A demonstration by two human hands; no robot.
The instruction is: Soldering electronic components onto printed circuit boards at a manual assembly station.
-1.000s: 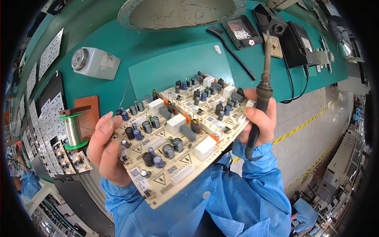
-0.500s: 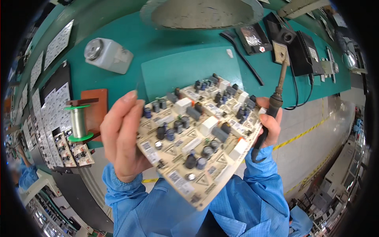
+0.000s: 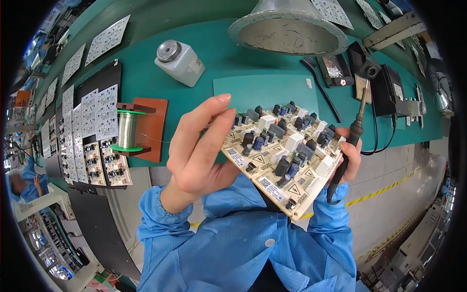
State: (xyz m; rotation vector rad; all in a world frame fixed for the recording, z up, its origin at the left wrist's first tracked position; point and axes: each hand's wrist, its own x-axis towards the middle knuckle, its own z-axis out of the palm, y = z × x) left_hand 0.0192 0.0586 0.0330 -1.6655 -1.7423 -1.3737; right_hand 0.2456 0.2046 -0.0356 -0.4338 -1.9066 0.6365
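Note:
A cream circuit board panel (image 3: 270, 160), crowded with capacitors and white block parts, is held tilted in front of my chest. My left hand (image 3: 197, 155) is at its left edge, index and middle fingers bent upward, the lower part of the hand passing beneath the board. From a solder wire spool (image 3: 128, 130) with green flanges, a thin wire runs to this hand; its end is hidden. My right hand (image 3: 352, 158) grips the board's right edge and a black-handled soldering iron (image 3: 356, 127), tip upward.
A white square bottle (image 3: 181, 64) and a metal fume hood (image 3: 289, 29) stand beyond the green mat (image 3: 265, 87). A black brush (image 3: 323, 90) lies near the soldering station (image 3: 389, 90). Several circuit boards (image 3: 106, 109) lie at left; a person (image 3: 29, 182) is farther left.
My view has shifted, so the bench sits farther right and lower. The board is tilted flatter and looks farther from me. The left fingers have risen a little; the right hand keeps the iron.

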